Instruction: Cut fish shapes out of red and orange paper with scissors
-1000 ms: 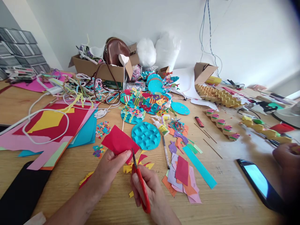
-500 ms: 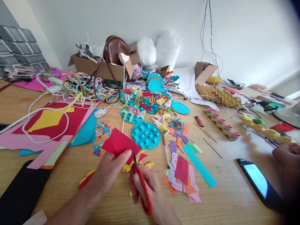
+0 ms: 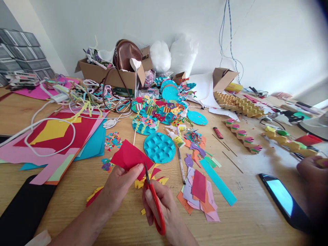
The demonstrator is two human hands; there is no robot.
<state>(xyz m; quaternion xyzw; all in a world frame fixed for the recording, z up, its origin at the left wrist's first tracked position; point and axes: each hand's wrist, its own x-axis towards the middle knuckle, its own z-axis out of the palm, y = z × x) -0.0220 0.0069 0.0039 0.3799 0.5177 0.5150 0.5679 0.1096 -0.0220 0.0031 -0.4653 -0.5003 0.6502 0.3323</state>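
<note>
My left hand (image 3: pixel 119 186) pinches the near edge of a red paper piece (image 3: pixel 129 156), holding it just above the wooden table. My right hand (image 3: pixel 164 212) grips red-handled scissors (image 3: pixel 153 201), fingers closed through the loops. The thin blades point up and meet the paper's lower right edge beside my left thumb. Yellow and red paper scraps (image 3: pixel 151 179) lie on the table under both hands.
A turquoise scalloped disc (image 3: pixel 159 147) and a pen (image 3: pixel 180 166) lie just beyond. Cut paper strips (image 3: pixel 202 191) sit right, stacked coloured sheets (image 3: pixel 53 140) left, a phone (image 3: pixel 283 198) far right. Another person's hand (image 3: pixel 311 177) rests at the right edge. Cardboard boxes (image 3: pixel 110 73) stand behind.
The scissors and my right hand shift only slightly against the red paper; everything else stays where it was.
</note>
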